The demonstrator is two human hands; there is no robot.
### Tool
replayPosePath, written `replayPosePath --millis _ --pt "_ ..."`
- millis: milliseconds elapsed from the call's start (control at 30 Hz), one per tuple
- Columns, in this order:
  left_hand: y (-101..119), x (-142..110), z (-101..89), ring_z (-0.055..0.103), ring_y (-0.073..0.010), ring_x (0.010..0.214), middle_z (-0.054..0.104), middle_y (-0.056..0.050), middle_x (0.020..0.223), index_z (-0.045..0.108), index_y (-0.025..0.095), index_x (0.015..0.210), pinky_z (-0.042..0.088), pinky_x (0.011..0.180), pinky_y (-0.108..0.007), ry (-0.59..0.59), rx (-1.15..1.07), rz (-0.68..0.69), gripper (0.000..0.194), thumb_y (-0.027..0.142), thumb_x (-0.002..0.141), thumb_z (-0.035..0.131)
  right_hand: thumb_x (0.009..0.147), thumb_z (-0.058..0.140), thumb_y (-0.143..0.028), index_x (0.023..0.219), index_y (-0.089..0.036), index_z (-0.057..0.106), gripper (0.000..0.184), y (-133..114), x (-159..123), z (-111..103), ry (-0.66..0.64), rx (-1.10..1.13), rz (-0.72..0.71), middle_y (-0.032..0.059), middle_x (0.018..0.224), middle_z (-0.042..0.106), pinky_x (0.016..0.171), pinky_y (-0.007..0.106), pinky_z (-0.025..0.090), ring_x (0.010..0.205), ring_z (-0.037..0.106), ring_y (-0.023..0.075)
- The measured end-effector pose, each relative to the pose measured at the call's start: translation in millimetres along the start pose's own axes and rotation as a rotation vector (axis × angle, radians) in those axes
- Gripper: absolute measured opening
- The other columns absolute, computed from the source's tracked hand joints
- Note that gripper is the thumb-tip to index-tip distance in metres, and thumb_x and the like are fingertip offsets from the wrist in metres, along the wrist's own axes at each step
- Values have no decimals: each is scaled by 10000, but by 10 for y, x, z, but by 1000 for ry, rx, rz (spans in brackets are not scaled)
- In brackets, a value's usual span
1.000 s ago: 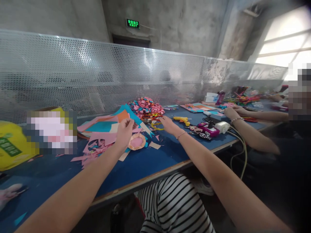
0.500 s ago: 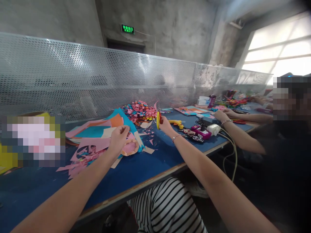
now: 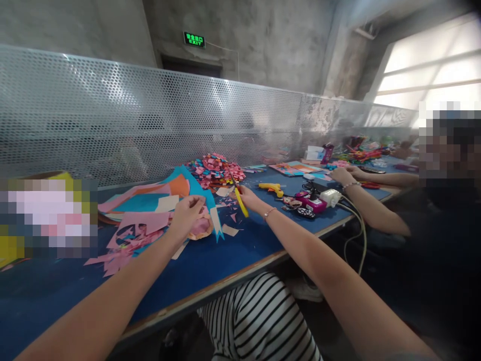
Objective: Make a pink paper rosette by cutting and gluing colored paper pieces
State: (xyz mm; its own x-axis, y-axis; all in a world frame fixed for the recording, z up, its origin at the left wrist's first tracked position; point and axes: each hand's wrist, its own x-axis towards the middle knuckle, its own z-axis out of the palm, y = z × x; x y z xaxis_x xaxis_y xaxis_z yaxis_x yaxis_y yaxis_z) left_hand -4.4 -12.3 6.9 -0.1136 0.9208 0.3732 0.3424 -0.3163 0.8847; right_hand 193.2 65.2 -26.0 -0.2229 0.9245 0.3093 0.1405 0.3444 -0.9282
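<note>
In my right hand [image 3: 248, 197] is a pair of scissors [image 3: 241, 202] with yellow handles, the dark blades pointing up and away over the table. My left hand [image 3: 189, 213] is closed in a pinch above a round pink paper piece with a pale frilled edge [image 3: 201, 228]. What its fingertips hold, if anything, is too small to make out. Beside that hand lie blue paper sheets [image 3: 215, 213] and a pink sheet with cut-out holes [image 3: 145, 224].
Behind my hands rises a heap of pink, blue and orange paper pieces [image 3: 216, 169]. A yellow glue gun [image 3: 271, 188], a purple device [image 3: 311, 201] and a white plug block [image 3: 330, 198] lie to the right. A co-worker's hand [image 3: 341, 176] is farther right. A perforated metal screen [image 3: 263, 120] backs the table.
The scissors have swung round in my right hand: the blades now show pointing away and the yellow handles tilt toward me. My left hand has shifted slightly right.
</note>
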Motion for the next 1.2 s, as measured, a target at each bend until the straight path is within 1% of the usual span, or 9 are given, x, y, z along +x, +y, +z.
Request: replayPosePath --millis 67,133,267,367,467,700,867,1033,1200 --pt "-23 2 7 469 -116 509 538 14 536 578 172 615 377 510 -236 -49 8 12 337 508 601 601 581 713 -372 746 -188 457 356 -71 -18 59 19 115 31 -55 608 493 478 216 383 489 444 70" --pt "-25 -5 19 484 -123 525 556 7 552 591 174 610 383 522 -240 -88 30 26 313 487 603 598 571 707 -356 729 -188 444 349 -166 -57 107 -5 221 14 -59 610 493 470 205 364 478 428 58" --pt "46 -45 53 534 -154 581 595 -6 575 597 185 568 401 547 -250 -90 101 69 188 371 594 598 516 730 -292 703 -194 413 381 -297 -149 168 -65 305 -37 -52 645 518 492 199 350 532 448 63" --pt "134 -90 77 532 -152 561 582 5 534 585 190 534 398 549 -252 -80 141 60 129 303 599 585 477 747 -264 699 -194 400 417 -304 -186 203 -116 292 -43 -58 646 510 513 200 346 563 453 69" --pt "196 -124 88 524 -147 544 571 14 519 582 190 538 397 551 -250 -74 138 40 104 274 600 584 490 736 -261 700 -188 401 402 -282 -192 233 -186 281 -75 -65 642 498 523 200 333 554 427 59" --pt "203 -135 84 527 -149 545 575 11 524 584 187 551 395 556 -253 -88 148 43 111 279 612 575 544 691 -256 698 -191 385 349 -264 -198 270 -185 263 -114 -69 630 461 524 203 312 551 408 58" --pt "153 -126 77 533 -145 556 571 15 533 577 181 584 391 546 -243 -102 194 58 161 336 619 554 516 705 -253 686 -188 388 366 -314 -240 291 -216 249 -94 -70 636 471 537 208 339 550 413 53" --pt "146 -132 73 549 -150 592 585 7 570 578 171 618 400 572 -247 -132 205 55 215 383 624 538 486 717 -240 671 -195 373 393 -304 -205 319 -185 220 -83 -82 606 447 522 209 353 537 414 55" --pt "146 -141 83 537 -146 574 568 9 551 568 172 612 391 566 -250 -161 188 44 218 385 623 524 520 697 -249 706 -203 372 378 -283 -165 298 -110 197 -100 -88 600 428 502 205 340 529 402 59"
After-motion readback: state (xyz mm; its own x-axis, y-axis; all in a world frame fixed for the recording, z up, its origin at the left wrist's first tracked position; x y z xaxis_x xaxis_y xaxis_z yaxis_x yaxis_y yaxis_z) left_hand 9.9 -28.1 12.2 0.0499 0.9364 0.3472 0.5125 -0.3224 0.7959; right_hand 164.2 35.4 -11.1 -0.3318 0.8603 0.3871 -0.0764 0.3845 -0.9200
